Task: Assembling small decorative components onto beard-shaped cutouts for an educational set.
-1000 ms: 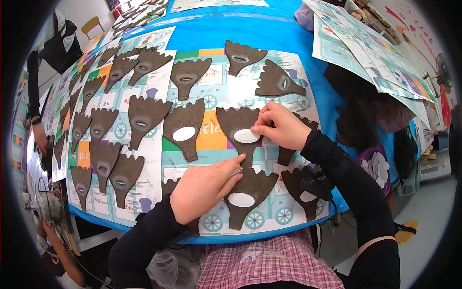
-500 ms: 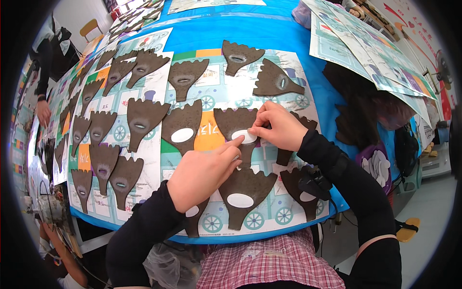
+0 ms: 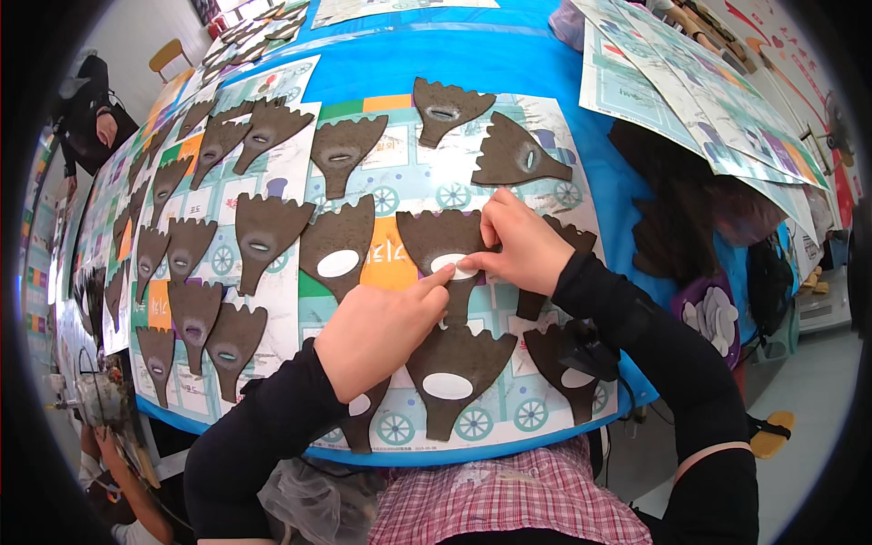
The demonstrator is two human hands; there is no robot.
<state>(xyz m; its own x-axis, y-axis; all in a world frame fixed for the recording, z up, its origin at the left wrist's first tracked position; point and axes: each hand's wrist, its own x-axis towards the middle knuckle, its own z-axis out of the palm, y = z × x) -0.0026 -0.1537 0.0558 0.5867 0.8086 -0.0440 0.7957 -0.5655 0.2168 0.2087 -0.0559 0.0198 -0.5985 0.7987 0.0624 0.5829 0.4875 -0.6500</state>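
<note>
Both hands meet over one dark brown fan-shaped cutout (image 3: 442, 243) lying flat on the printed paper sheet (image 3: 413, 177) that covers the blue desk (image 3: 509, 64), in the middle row just right of centre. The left hand (image 3: 377, 331) is loosely curled with only its index finger extended; that fingertip presses on the white oval patch (image 3: 451, 265) at the neck of the cutout. The right hand (image 3: 518, 245) lies over the cutout's right edge, its fingers bent and drawn close together, the tips pinching or pressing the same white oval patch from the right; whether the patch is gripped or merely pressed down cannot be told. Neither hand lifts anything clear of the sheet. Immediately left lies a second cutout bearing a white oval (image 3: 338, 263), and directly below, a third cutout with a white oval (image 3: 448, 385), partly covered by the left hand. Further brown cutouts with unfilled slots lie in rows to the left (image 3: 261, 227) and above (image 3: 445, 109). Both forearms wear black sleeves.
</note>
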